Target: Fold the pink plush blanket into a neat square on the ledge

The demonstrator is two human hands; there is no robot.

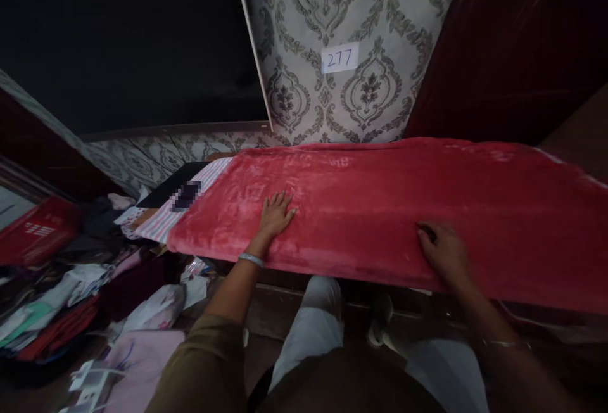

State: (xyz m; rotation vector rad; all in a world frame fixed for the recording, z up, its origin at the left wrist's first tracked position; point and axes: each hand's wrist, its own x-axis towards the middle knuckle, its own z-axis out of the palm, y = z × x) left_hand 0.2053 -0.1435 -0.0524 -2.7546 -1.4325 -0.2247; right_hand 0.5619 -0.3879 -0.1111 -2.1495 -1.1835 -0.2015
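A red plush blanket (361, 210) lies spread across a long, low surface in front of me, nearly smooth with faint creases. My left hand (275, 213) rests flat on its left half, fingers spread. Over the right half is my right hand (446, 251), its fingers loosely curled with a gap between thumb and forefinger; nothing shows in it. Whether this hand touches the cloth I cannot tell. At the left end, a striped cloth (212, 174) sticks out from under the blanket, with a blurred-out dark object (186, 196) on it.
A large dark screen (142, 45) hangs over the left end. Behind the blanket is patterned wallpaper (327, 102) with a paper marked 277 (340, 58). Piled clothes (133, 280), a red box (40, 229) and a white power strip (92, 384) lie at the left.
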